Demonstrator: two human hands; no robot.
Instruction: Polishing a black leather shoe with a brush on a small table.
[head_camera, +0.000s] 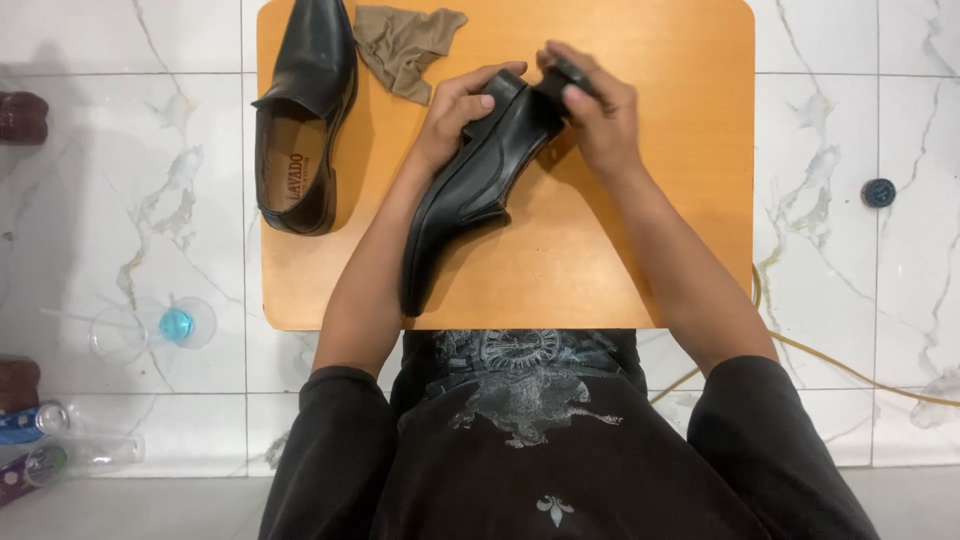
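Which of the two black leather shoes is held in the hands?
The black leather shoe near the table's middle, gripped at its heel by both hands. The other black leather shoe lies untouched at the table's left edge.

Both forearms extended forward, converging. Left hand (455, 115) fingers curled, gripping. Right hand (598, 115) fingers bent, closed downward.

A second black leather shoe (300, 120) lies at the upper left of the frame, on the orange wooden table top (690, 200). Just beside it, at the top middle, sits a crumpled brown cloth (402, 45). The white marble floor (130, 180) shows all around. At the left, low down, a clear plastic cup with a blue bottom (178, 324) lies on its side. A small dark round cap (878, 192) rests at the right. A thin tan cord (850, 372) runs across the lower right.
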